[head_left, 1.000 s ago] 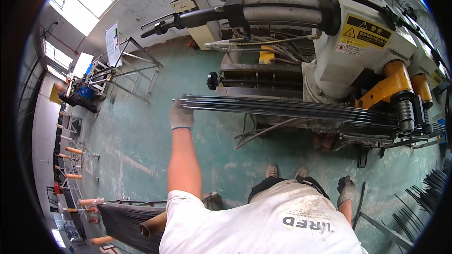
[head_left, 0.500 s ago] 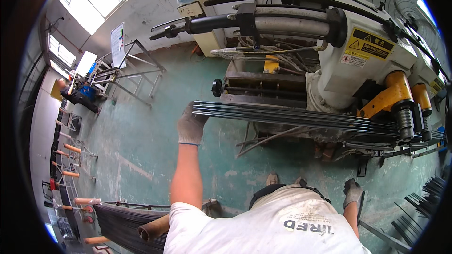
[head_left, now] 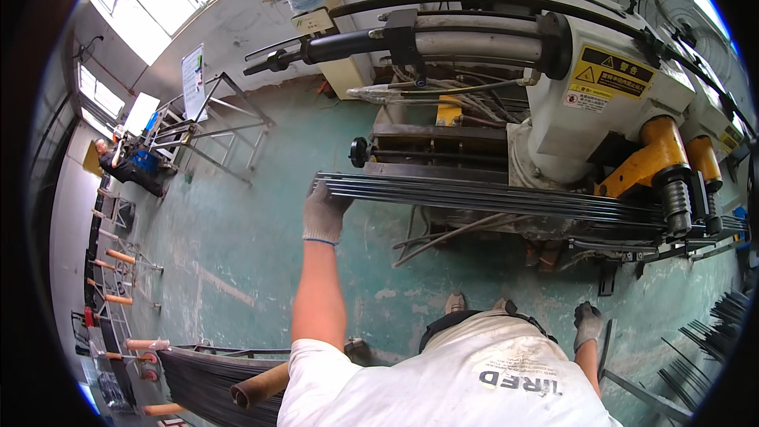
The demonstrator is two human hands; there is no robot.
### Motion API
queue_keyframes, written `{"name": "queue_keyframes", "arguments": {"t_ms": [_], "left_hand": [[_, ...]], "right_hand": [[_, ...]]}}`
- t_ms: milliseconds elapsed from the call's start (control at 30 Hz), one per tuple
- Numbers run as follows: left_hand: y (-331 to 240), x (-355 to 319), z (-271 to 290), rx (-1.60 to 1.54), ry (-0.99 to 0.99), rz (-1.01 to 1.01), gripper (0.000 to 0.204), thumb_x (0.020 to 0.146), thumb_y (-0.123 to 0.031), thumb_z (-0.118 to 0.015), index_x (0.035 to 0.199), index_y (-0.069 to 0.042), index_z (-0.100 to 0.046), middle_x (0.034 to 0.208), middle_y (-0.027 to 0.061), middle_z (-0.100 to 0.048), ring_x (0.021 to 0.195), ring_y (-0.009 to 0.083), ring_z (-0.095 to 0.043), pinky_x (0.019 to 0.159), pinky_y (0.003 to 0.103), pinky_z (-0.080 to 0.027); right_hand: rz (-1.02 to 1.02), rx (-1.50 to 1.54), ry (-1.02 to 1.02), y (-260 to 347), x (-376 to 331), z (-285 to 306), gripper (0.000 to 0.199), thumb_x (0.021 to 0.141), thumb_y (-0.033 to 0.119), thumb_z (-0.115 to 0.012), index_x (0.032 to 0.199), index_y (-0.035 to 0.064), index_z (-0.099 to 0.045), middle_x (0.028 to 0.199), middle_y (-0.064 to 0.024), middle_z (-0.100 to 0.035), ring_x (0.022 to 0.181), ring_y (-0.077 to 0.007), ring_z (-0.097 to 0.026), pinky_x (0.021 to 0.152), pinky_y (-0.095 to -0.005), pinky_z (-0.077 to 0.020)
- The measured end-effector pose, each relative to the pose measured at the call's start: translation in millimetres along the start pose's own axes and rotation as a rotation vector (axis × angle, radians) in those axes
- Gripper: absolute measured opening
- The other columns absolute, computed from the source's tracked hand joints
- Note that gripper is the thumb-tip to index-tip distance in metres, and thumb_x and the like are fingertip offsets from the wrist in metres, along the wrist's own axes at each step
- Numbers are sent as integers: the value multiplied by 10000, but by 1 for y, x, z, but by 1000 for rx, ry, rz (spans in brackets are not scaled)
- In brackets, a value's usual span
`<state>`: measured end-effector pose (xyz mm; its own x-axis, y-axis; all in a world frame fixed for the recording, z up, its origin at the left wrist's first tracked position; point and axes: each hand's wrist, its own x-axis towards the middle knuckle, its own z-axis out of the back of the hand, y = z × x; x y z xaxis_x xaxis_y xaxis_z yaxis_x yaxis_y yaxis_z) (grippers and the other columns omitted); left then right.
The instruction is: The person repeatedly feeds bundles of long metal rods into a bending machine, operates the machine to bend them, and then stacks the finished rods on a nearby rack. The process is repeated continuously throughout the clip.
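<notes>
My left hand (head_left: 326,211), in a grey work glove, is closed round the left end of a bundle of long, thin black strips (head_left: 474,197). The strips run side by side, nearly level, along the front of a white machine (head_left: 581,122). Their right part passes by its orange arm (head_left: 650,160) and coiled springs (head_left: 677,204); the far ends are hard to make out. My right hand (head_left: 587,325), also gloved with dark fingertips, hangs low at my right side, away from the bundle. Its fingers look loosely apart and nothing shows in them. A metal bar (head_left: 607,348) stands beside it.
More black strips (head_left: 700,340) are stacked at the lower right. At the lower left is a rack of dark material (head_left: 209,383) with a brown tube (head_left: 261,386). Metal frames (head_left: 225,134) and another person (head_left: 130,168) are at the far left. A black handwheel (head_left: 359,152) sticks out from the machine.
My left hand keeps its hold on the strips and sits slightly further right in the picture. The machine has shifted slightly left in view. My right hand stays low at my side.
</notes>
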<state>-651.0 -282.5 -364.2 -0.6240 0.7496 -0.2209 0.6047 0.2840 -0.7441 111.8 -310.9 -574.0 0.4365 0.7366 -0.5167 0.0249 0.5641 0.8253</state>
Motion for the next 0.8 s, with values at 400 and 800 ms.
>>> {"name": "queue_keyframes", "arguments": {"t_ms": [400,800], "left_hand": [[23,50,42,70,-19,-73,153,1131,-254,-579,1173,-135,-666,1131,74,-733,1092,272,-720,998,507,-603],[3,22,42,221,59,16,393,1147,-349,-623,1468,-122,-643,1410,139,-717,1246,345,-713,1059,534,-597]], "right_hand": [[23,-178,-3,3,-20,8,309,1027,381,-725,1023,74,-755,841,-26,-720,705,-137,-602,639,-327,-467],[1,-361,-79,38,-61,-3,419,1008,351,-704,1044,-55,-799,918,-96,-788,811,-203,-677,774,-358,-531]]}}
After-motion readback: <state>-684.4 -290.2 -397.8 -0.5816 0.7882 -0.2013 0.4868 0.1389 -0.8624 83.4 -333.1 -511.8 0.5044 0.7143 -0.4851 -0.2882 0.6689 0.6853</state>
